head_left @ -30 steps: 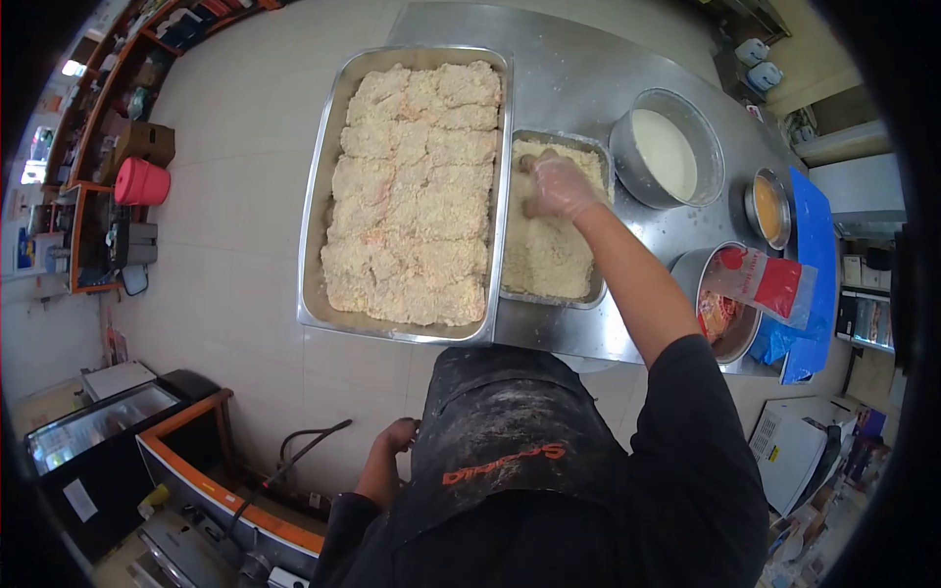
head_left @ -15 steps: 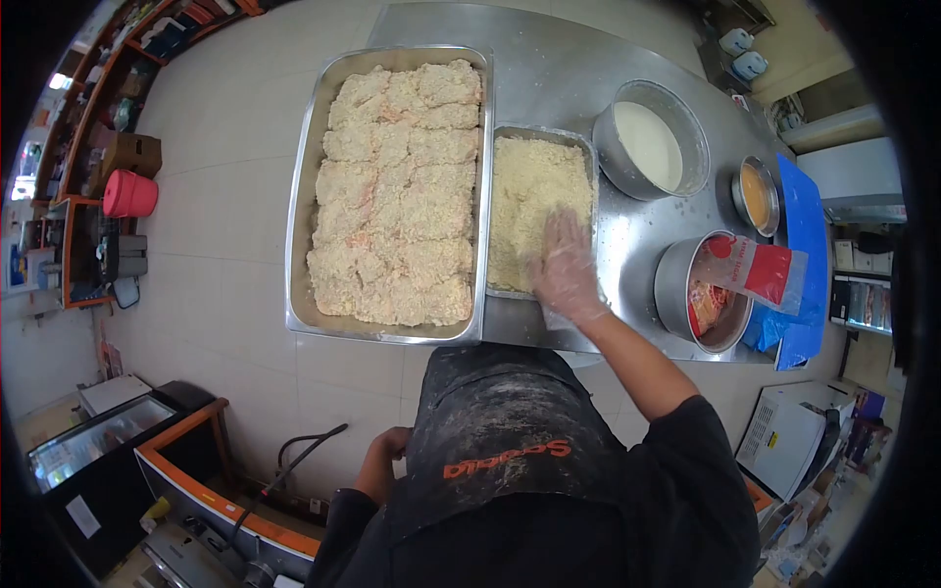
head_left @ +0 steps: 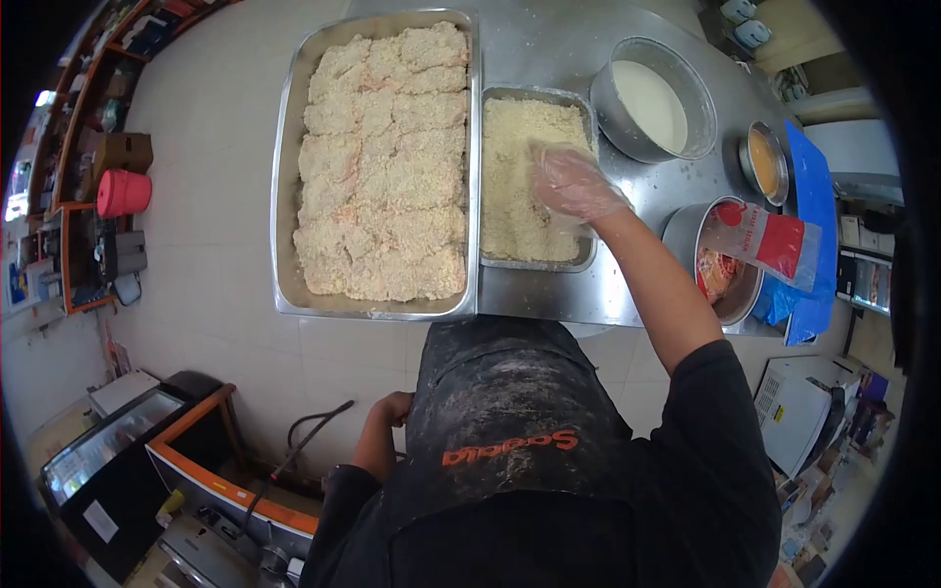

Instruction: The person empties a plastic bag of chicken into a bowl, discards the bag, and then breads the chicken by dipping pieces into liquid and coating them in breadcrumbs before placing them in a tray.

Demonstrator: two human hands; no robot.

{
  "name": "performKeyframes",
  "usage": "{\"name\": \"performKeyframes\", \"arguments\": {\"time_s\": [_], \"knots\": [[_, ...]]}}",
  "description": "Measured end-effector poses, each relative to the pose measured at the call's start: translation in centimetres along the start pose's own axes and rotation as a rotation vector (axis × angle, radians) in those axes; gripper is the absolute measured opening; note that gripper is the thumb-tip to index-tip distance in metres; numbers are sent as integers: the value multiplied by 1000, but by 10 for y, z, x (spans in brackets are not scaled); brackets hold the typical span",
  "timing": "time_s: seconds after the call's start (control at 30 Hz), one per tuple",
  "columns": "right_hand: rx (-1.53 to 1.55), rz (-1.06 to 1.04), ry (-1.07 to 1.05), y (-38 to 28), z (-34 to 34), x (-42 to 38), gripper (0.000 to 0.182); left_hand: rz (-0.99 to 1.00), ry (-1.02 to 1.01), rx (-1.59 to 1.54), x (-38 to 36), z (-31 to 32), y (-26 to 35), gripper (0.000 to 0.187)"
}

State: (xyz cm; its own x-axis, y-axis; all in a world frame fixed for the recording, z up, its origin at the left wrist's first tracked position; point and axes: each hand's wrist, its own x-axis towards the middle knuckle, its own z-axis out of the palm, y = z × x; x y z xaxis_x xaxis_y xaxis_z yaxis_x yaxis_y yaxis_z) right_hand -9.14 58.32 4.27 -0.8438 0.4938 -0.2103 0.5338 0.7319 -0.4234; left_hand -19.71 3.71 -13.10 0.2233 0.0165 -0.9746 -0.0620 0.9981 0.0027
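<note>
My right hand [head_left: 578, 184], in a clear plastic glove, is over the pale crumbs [head_left: 520, 220] in a shallow metal tray [head_left: 593, 257]. Its fingers bend downward against the crumbs, and their tips are hidden; no object shows in them. Left of it, a large deep metal pan [head_left: 472, 196] holds rows of crumb-coated pieces [head_left: 382, 167] packed side by side. My left hand [head_left: 396, 407] is bare and low beside my dark, flour-dusted apron [head_left: 510, 392]. Its fingers look curled, and anything inside them is hidden.
A round pan of white batter [head_left: 652, 106] stands beyond the crumb tray. Rightward are a bowl of orange liquid [head_left: 763, 165], a round pan [head_left: 686, 240] with a red-printed plastic bag [head_left: 769, 240] across it, and a blue sheet [head_left: 812, 230]. The steel table's [head_left: 559, 306] front edge runs before me.
My right hand has gone from lying flatter on the crumbs to a bent shape, farther up the tray. The whole view has shifted slightly. My left hand stays by the apron.
</note>
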Motion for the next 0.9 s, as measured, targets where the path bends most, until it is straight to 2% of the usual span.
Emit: {"name": "performKeyframes", "arguments": {"time_s": [0.1,0.2,0.23,0.27,0.33,0.43,0.53,0.67,0.83,0.9], "knots": [[-175,14,-300,2,-3,20,27,10,-50,-11,21,9,-29,19],[-244,-85,-384,12,-19,40,28,5,-36,5,24,10,-46,23],[-169,-96,-284,16,-21,44,26,6,-25,4,25,12,-45,25],[-175,-56,-283,21,-23,43,28,9,-37,11,26,13,-45,25],[-182,13,-290,-11,-50,32,34,8,-60,10,16,15,-41,26],[-392,1,-289,-16,-39,32,50,15,-5,-47,0,22,-34,24],[-441,33,-422,-12,-34,41,52,-35,-93,-12,29,20,-48,21],[-372,34,-405,-18,-33,36,47,103,49,-136,76,26,-82,18],[-286,120,-418,-27,-27,21,45,60,-43,-49,60,16,-57,18],[-293,80,-409,-31,-29,17,46,56,-59,-33,53,13,-50,18]]}}
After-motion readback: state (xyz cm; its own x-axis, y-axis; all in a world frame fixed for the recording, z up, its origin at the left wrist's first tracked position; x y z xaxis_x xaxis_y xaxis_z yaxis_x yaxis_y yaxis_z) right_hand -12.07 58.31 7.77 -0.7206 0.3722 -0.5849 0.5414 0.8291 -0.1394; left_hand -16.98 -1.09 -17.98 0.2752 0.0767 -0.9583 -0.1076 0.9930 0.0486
